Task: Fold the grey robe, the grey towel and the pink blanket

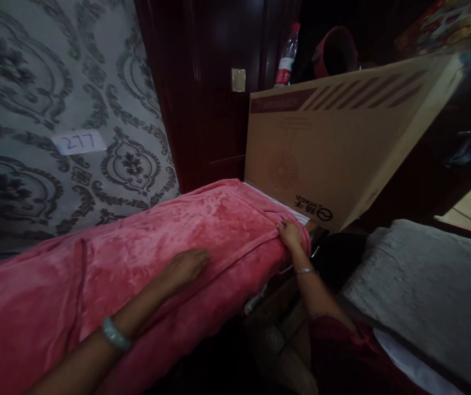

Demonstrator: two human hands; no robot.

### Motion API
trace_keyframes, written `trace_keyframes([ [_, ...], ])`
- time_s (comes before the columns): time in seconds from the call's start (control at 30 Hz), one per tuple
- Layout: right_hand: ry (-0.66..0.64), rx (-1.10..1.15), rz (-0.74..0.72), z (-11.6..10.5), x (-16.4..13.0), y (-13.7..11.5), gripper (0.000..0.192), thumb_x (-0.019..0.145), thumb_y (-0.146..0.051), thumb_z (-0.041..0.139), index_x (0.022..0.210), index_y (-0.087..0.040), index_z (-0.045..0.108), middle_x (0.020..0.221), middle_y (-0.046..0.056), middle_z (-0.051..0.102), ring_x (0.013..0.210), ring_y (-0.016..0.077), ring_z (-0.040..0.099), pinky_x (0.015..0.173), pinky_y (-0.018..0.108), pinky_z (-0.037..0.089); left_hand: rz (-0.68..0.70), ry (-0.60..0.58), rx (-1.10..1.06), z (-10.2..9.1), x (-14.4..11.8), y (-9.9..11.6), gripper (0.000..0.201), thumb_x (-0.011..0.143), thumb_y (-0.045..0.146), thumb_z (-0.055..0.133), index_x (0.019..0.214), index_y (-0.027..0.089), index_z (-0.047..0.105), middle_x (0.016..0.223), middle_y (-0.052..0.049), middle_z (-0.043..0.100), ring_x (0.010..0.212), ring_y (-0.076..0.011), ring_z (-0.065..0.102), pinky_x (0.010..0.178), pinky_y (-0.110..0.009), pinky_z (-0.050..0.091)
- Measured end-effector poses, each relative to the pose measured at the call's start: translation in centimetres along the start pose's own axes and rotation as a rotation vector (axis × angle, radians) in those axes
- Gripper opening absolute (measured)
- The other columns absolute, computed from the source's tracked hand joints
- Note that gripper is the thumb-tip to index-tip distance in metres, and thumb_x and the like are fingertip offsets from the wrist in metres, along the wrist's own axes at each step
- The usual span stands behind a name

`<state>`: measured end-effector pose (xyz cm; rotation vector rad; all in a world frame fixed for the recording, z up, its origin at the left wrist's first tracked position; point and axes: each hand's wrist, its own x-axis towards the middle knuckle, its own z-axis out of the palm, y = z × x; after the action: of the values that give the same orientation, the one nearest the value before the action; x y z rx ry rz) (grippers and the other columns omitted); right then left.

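Note:
A pink plush blanket [136,247] is spread over a long, bed-like surface that runs from the lower left to the middle. My right hand [290,234], with a thin bracelet at the wrist, pinches the blanket near its far right end, beside a folded edge line. My left hand [188,265] rests curled on the blanket's middle, its fingers bent down into the fabric and partly hidden. A pale green bangle [115,333] circles the left wrist. At the far end, a strip of striped cloth [278,203] shows from beneath the blanket.
A large cardboard box [325,142] stands at the blanket's far end, with a red-capped bottle [287,57] behind it. Patterned wallpaper [132,159] and a dark red door [206,109] border the left and back. A grey padded seat [424,296] lies to the right.

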<state>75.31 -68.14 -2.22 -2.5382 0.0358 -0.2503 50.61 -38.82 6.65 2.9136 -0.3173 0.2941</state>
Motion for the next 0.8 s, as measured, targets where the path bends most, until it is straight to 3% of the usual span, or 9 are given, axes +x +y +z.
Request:
trace_keyframes([
  [0.07,0.000,0.001,0.011,0.1,0.3,0.1,0.036,0.095,-0.037,0.049,0.120,-0.020,0.069,0.114,0.011,0.071,0.106,0.0245,0.066,0.087,0.031,0.049,0.089,-0.042,-0.071,1.5,4.1,0.1,0.043,0.098,0.020,0.033,0.127,0.019,0.064,0.137,-0.004,0.063,0.127,-0.0192,0.058,0.111,-0.034,0.042],
  [0.13,-0.001,-0.005,0.021,0.3,0.5,0.2,0.035,0.094,-0.037,0.050,0.120,-0.021,0.069,0.112,0.010,0.072,0.105,0.0243,0.066,0.086,0.031,0.049,0.182,-0.094,-0.150,3.4,7.7,0.3,0.046,0.098,0.020,0.033,0.137,0.017,0.057,0.145,-0.008,0.057,0.136,-0.0208,0.050,0.116,-0.039,0.037],
  [0.23,0.018,0.027,-0.009,0.7,0.7,0.6,0.034,0.092,-0.034,0.051,0.119,-0.022,0.068,0.112,0.010,0.072,0.105,0.0241,0.066,0.087,0.031,0.050,0.276,-0.169,-0.184,6.0,11.0,0.6,0.049,0.099,0.027,0.037,0.146,0.018,0.048,0.153,-0.010,0.048,0.144,-0.0233,0.039,0.121,-0.046,0.028],
  [0.37,0.053,0.191,-0.120,1.0,1.1,2.6,0.031,0.087,-0.028,0.054,0.114,-0.022,0.069,0.114,0.009,0.072,0.106,0.0229,0.067,0.092,0.032,0.050,0.298,-0.245,-0.145,8.5,11.5,0.3,0.057,0.100,0.039,0.041,0.153,0.019,0.038,0.160,-0.012,0.034,0.150,-0.0271,0.027,0.123,-0.055,0.019],
  [0.5,0.123,0.152,-0.113,0.0,3.3,2.7,0.029,0.083,-0.025,0.058,0.108,-0.022,0.071,0.108,0.010,0.073,0.103,0.0263,0.068,0.094,0.037,0.051,0.306,-0.203,-0.205,9.4,10.8,-0.2,0.054,0.101,0.043,0.040,0.152,0.026,0.039,0.160,-0.010,0.037,0.150,-0.0247,0.027,0.123,-0.054,0.020],
  [0.6,0.129,0.191,-0.196,-0.3,6.3,-1.6,0.031,0.085,-0.024,0.056,0.111,-0.018,0.071,0.114,0.012,0.072,0.106,0.0262,0.067,0.096,0.037,0.051,0.320,-0.192,-0.254,9.4,10.7,-0.5,0.055,0.098,0.042,0.046,0.151,0.029,0.040,0.160,-0.008,0.037,0.150,-0.0264,0.028,0.122,-0.057,0.021],
  [0.67,0.014,0.261,-0.246,0.6,8.6,-6.1,0.034,0.088,-0.021,0.051,0.117,-0.015,0.068,0.118,0.012,0.071,0.106,0.0232,0.067,0.094,0.035,0.052,0.321,-0.141,-0.310,9.5,10.8,-0.8,0.054,0.096,0.041,0.050,0.148,0.029,0.046,0.159,-0.008,0.039,0.148,-0.0268,0.032,0.121,-0.056,0.024],
  [0.8,-0.096,0.248,-0.293,4.5,12.7,-14.0,0.028,0.084,-0.015,0.057,0.108,-0.017,0.072,0.111,0.008,0.074,0.101,0.0187,0.068,0.089,0.027,0.051,0.083,0.199,-0.399,9.7,11.0,-1.6,0.044,0.098,0.035,0.043,0.138,0.023,0.057,0.149,-0.011,0.052,0.139,-0.0250,0.045,0.118,-0.050,0.035],
])
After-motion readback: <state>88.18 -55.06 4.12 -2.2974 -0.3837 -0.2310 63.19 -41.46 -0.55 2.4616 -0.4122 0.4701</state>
